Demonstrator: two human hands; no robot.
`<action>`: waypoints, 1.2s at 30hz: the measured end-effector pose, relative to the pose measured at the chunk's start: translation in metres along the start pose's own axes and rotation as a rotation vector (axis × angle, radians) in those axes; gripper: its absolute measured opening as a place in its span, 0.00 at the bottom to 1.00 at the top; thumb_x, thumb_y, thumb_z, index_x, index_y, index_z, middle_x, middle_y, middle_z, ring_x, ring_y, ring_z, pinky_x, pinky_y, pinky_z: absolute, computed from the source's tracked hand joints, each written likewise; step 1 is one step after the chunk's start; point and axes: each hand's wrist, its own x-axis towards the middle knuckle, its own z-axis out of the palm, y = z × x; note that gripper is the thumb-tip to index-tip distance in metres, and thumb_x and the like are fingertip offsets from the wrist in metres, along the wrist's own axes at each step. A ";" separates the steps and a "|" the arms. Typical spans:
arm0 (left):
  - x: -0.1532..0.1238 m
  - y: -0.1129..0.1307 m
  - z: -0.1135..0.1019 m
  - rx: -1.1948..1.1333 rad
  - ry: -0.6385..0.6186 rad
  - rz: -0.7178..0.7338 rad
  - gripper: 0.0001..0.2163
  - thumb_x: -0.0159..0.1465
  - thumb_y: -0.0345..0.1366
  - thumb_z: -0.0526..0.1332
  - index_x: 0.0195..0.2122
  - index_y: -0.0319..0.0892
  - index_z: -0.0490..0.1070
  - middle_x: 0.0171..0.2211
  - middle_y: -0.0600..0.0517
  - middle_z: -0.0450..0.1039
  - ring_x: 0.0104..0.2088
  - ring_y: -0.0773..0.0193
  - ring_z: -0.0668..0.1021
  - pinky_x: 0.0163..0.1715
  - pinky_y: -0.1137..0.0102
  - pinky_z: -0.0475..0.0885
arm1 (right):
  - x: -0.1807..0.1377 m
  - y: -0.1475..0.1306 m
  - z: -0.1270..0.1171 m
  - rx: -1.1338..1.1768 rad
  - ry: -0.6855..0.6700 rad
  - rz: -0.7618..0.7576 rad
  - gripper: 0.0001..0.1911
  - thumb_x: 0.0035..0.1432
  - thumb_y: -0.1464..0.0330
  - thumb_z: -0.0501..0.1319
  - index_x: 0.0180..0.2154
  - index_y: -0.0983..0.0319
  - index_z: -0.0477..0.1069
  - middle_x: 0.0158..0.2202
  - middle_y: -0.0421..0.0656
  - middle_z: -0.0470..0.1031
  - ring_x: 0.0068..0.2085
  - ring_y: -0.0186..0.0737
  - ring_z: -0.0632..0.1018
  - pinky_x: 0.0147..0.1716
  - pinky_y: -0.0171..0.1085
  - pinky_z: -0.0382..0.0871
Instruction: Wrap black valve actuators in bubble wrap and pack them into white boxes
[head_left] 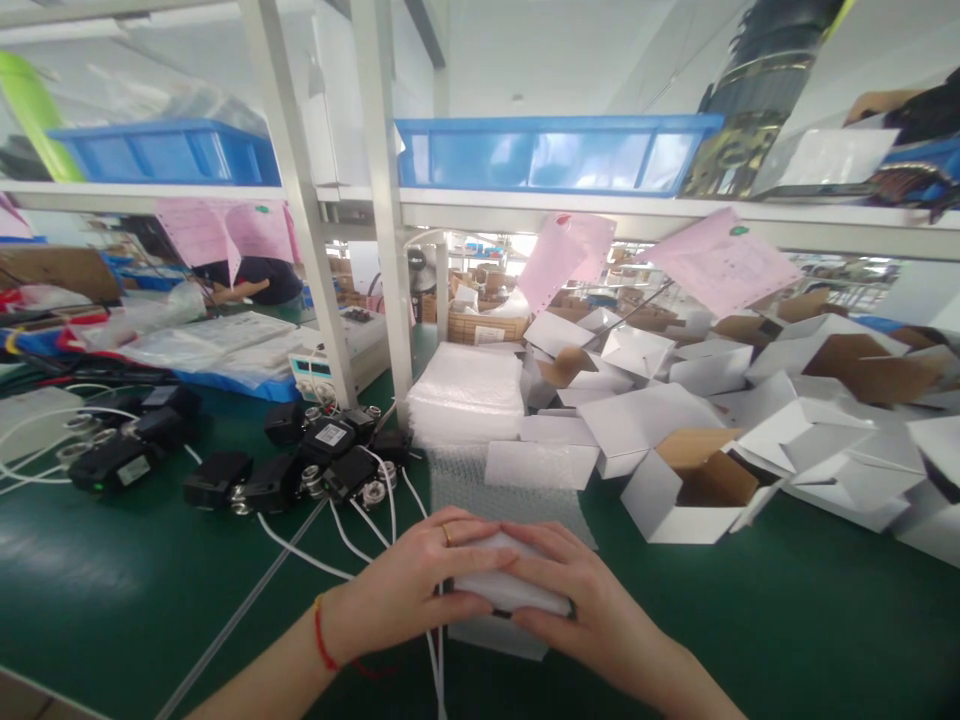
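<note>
My left hand (409,585) and my right hand (574,600) meet at the near middle of the green bench (112,580). Both are closed around a small item wrapped in white bubble wrap (504,588). A dark edge of the item shows under the wrap. White cables (360,525) run from beneath my hands toward a cluster of black adapters (322,460) at the left. A sheet of bubble wrap (480,480) lies flat just beyond my hands.
A stack of white foam bags (466,390) stands behind the wrap. Several open white cartons (697,480) pile up at the right. Blue bins (555,152) sit on the shelf above, pink papers (720,262) hang from it. Another person (251,280) works at far left.
</note>
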 end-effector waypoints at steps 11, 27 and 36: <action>-0.027 -0.022 0.034 0.056 0.067 0.040 0.36 0.61 0.23 0.69 0.67 0.58 0.62 0.71 0.45 0.54 0.70 0.48 0.59 0.67 0.47 0.64 | -0.018 0.004 0.024 -0.190 0.038 -0.011 0.42 0.52 0.78 0.76 0.64 0.54 0.64 0.70 0.49 0.54 0.67 0.60 0.56 0.64 0.62 0.61; -0.035 -0.012 0.037 -0.096 0.111 -0.040 0.34 0.62 0.37 0.72 0.67 0.57 0.61 0.69 0.46 0.56 0.70 0.45 0.58 0.69 0.44 0.59 | -0.014 0.005 0.029 0.153 0.332 0.102 0.22 0.61 0.64 0.69 0.57 0.55 0.77 0.59 0.50 0.70 0.57 0.60 0.69 0.58 0.57 0.63; -0.030 0.016 0.025 -0.397 0.136 -0.337 0.39 0.60 0.44 0.72 0.70 0.50 0.57 0.70 0.45 0.56 0.68 0.45 0.62 0.71 0.50 0.55 | -0.017 0.001 0.029 1.564 0.458 0.866 0.41 0.33 0.48 0.85 0.41 0.69 0.80 0.38 0.49 0.79 0.39 0.47 0.77 0.36 0.36 0.72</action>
